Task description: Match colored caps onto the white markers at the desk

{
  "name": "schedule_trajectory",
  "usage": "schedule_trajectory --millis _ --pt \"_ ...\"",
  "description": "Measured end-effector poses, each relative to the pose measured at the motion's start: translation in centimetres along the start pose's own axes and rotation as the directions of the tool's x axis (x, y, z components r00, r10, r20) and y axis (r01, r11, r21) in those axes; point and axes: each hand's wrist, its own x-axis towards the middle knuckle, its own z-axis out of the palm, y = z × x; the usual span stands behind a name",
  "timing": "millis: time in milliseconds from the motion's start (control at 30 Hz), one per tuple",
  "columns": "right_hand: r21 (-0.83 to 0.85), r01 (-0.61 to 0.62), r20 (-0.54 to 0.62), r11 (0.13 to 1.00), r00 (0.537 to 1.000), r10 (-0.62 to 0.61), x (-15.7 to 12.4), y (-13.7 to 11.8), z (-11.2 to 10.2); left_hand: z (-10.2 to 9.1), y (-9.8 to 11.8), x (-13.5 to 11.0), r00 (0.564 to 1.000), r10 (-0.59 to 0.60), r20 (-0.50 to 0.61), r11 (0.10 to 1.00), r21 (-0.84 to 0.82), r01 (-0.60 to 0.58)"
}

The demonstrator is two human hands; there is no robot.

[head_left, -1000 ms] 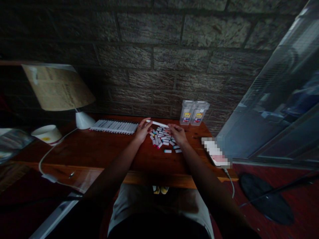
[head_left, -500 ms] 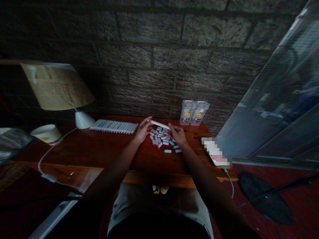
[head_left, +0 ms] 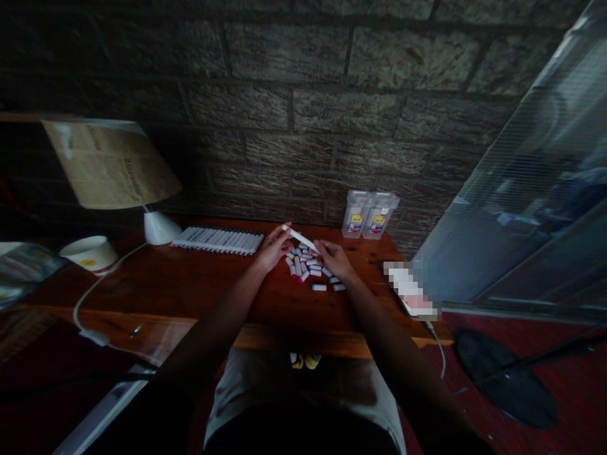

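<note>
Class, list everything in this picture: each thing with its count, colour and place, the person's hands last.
desk: one, reddish-brown wood, centre
brick wall: one, dark, behind the desk
marker caps: loose pile, white with coloured ends, mid-desk
white marker: one, white, held above the marker caps
row of markers: one, white, desk's back, left of the caps
plastic cases: two, clear, labelled, against the brick wall, right
lamp: one, beige shade, white base, desk's back left
cup: one, white, left of the lamp
cable: one, white, trailing from the lamp
left hand: one, grips the white marker's left end
right hand: one, grips its other end
</note>
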Motion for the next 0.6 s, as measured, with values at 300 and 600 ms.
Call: schedule_trajectory --millis 300,600 --pt "-0.066 0.060 0.007 0.996 0.998 -0.059 -0.19 0.03 0.85 0.83 -0.82 -0.66 0.996 -0.011 0.087 0.984 0.179 -0.005" --pt "-0.011 0.024 -0.121 1.000 0.992 -0.025 0.17 0.06 0.29 0.49 -0.72 -0.03 0.993 0.122 0.001 0.972 0.200 -0.119"
